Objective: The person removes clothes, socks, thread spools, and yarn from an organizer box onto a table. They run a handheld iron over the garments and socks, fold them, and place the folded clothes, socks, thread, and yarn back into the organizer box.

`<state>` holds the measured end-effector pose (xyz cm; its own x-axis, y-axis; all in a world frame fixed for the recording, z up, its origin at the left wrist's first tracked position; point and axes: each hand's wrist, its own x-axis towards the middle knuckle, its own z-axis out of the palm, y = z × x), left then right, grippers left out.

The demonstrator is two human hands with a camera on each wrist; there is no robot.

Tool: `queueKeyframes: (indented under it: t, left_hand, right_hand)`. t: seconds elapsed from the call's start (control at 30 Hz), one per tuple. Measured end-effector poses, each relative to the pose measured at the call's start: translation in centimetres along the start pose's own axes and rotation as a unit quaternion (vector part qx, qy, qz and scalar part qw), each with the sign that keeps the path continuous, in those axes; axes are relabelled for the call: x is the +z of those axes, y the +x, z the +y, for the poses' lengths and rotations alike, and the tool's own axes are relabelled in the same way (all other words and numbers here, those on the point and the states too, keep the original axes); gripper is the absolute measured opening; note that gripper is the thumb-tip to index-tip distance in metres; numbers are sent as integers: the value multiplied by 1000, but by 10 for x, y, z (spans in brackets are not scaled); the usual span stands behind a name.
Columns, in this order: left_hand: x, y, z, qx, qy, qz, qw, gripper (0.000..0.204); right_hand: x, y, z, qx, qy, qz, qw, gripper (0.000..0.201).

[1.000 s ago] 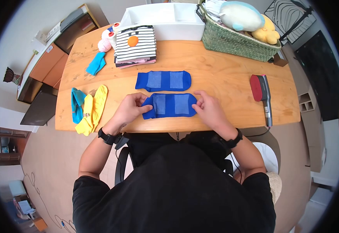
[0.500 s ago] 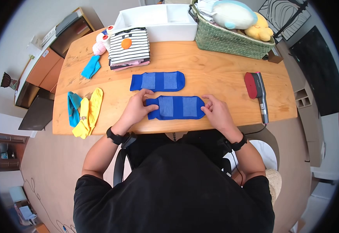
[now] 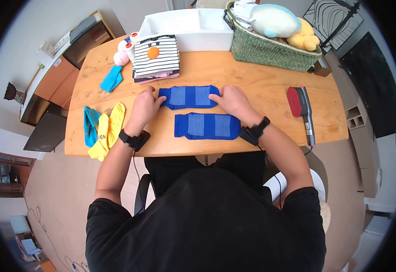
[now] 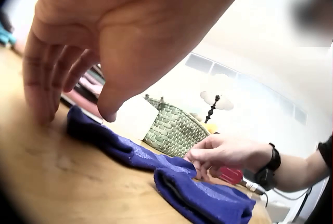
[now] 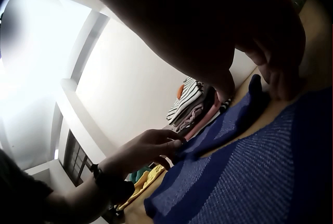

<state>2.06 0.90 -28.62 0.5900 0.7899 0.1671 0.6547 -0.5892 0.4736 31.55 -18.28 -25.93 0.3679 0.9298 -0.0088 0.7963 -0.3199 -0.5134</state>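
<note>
Two blue socks with lighter patches lie flat, one behind the other. At the left end of the far sock [image 3: 189, 97] is my left hand [image 3: 144, 107], its thumb by the sock's edge. My right hand [image 3: 235, 103] is at that sock's right end, thumb on the fabric. In the left wrist view the left hand [image 4: 104, 42] has its fingers extended and thumb apart, just above the sock end. The near sock [image 3: 207, 126] is untouched, nearer the table's front edge. The right wrist view shows the right hand [image 5: 223, 37] dark, over the far sock's end.
Yellow socks [image 3: 109, 131] and a teal sock [image 3: 90, 126] lie left; a small blue sock [image 3: 111, 79] is behind them. Folded clothes [image 3: 156, 56], a white bin [image 3: 207, 38] and a green basket [image 3: 270, 50] stand at the back. A red-headed brush [image 3: 301, 106] lies right.
Both hands have let go of the near sock and moved away from the body to the ends of the far sock. Earlier, the near sock shifted a little to the right.
</note>
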Motion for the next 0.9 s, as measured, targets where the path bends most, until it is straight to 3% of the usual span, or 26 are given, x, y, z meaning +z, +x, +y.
queueKeyframes:
  t: [0.1, 0.17, 0.33, 0.4, 0.43, 0.47, 0.5, 0.53, 0.6, 0.63, 0.7, 0.77, 0.8, 0.87, 0.9]
  left_hand:
    - [5, 8, 7, -48, -91, -39, 994, 46]
    - [8, 10, 12, -71, -125, -64, 988, 46]
    - [25, 3, 32, 20, -165, -57, 984, 41]
    - [18, -3, 51, 1, -145, -96, 985, 43]
    - [18, -10, 56, 63, -63, -26, 996, 45]
    - [18, -16, 60, 124, 21, 44, 991, 47]
    - [12, -21, 64, 158, 26, 59, 985, 53]
    - [6, -26, 69, 157, 25, 57, 986, 53]
    - [-5, -36, 73, 304, 7, 27, 952, 68]
    - [-3, -47, 71, 298, 9, 29, 954, 68]
    - [6, -74, 69, 310, 64, -76, 945, 93]
    - [11, -83, 65, 293, 69, -102, 948, 100]
    - [13, -85, 64, 279, 73, -128, 949, 107]
    - [10, -84, 63, 280, 70, -137, 948, 107]
    - [8, -82, 63, 280, 69, -143, 947, 107]
  right_hand:
    - [6, 25, 7, 32, 4, -47, 998, 42]
    - [-3, 15, 13, 30, 6, -32, 999, 39]
    - [-17, -9, 45, 71, 54, 13, 996, 34]
    - [-20, -15, 51, 94, 60, -23, 994, 29]
    - [-23, -19, 52, 97, 60, -20, 993, 29]
    - [-25, -28, 50, 82, 14, 20, 996, 30]
    - [-27, -38, 48, 67, -32, 56, 996, 33]
    - [-35, -50, 50, 49, -31, 81, 995, 37]
    - [-62, -79, 60, 32, -49, 146, 988, 41]
    - [-74, -91, 69, 34, -66, 186, 980, 41]
    - [-96, -114, 122, -18, -110, 298, 948, 45]
    - [-124, -140, 143, 60, -186, 339, 920, 56]
    - [-128, -154, 166, 62, -186, 338, 920, 56]
    - [-128, -175, 214, 169, -274, 335, 886, 66]
    - [-130, -181, 233, 168, -275, 335, 885, 66]
